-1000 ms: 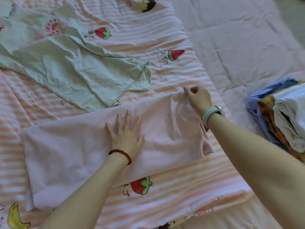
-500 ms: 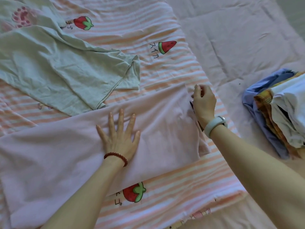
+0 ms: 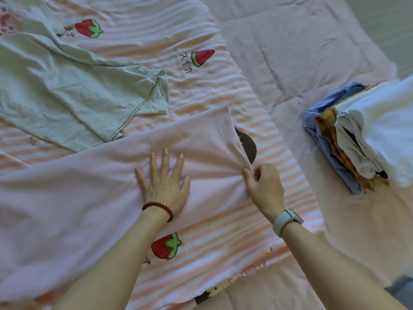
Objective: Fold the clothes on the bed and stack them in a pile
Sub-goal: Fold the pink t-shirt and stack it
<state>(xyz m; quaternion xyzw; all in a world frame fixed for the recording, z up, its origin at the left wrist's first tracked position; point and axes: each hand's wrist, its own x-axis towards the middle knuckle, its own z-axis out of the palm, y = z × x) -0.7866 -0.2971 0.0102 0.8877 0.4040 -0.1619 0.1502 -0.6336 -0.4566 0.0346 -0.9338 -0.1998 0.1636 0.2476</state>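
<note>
Pink garment (image 3: pixel 78 193) lies flat across the striped sheet (image 3: pixel 223 238) on the bed. Left hand (image 3: pixel 164 182) is spread flat, pinning the middle as the fold line. Right hand (image 3: pixel 264 186) pinches the right edge. Advice: keep left palm planted, carry the edge leftward low and taut, align the hems, then smooth. Green shirt (image 3: pixel 67 92) lies unfolded upper left; folded pile (image 3: pixel 357 139) sits well to the right.

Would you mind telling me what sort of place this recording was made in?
Most likely a home bedroom: clothes lie on a striped fruit-print sheet spread over a quilted cover, with a pile of folded clothes at the right.
</note>
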